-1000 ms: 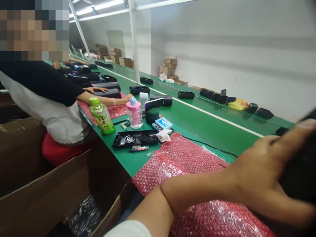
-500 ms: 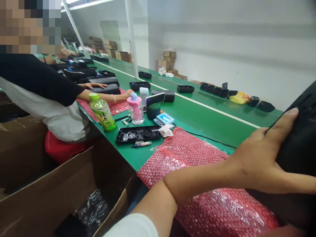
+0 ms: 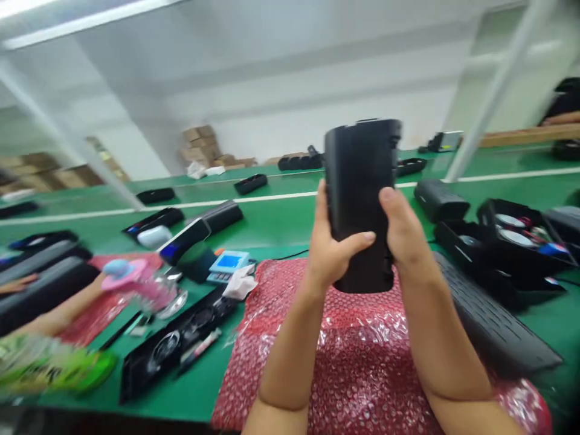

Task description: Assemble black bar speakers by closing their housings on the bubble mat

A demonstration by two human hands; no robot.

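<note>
Between my two hands a black plastic speaker housing (image 3: 362, 163) is raised upright above the bench. My left hand (image 3: 333, 248) grips its left side, the thumb lying across the face. On the right edge my right hand (image 3: 405, 232) holds it, thumb pressed to the front; the other fingers are hidden behind. Red bubble wrap (image 3: 281, 326) lies below on the green bench. To the right are a black slotted panel (image 3: 498, 326) and an opened speaker (image 3: 516, 235) with round drivers and wires showing.
At left lie a black panel (image 3: 149, 365), a syringe (image 3: 199, 350), a pink-lidded cup (image 3: 156, 287) and a tilted, blurred green bottle (image 3: 58, 362). A small blue device (image 3: 230, 266) stands behind. A co-worker's arm (image 3: 58, 308) reaches in. Metal posts (image 3: 493, 103) rise from the bench.
My view has swung right and now faces the bench squarely. The black housing, at the right edge before, is now central with both hands on it.
</note>
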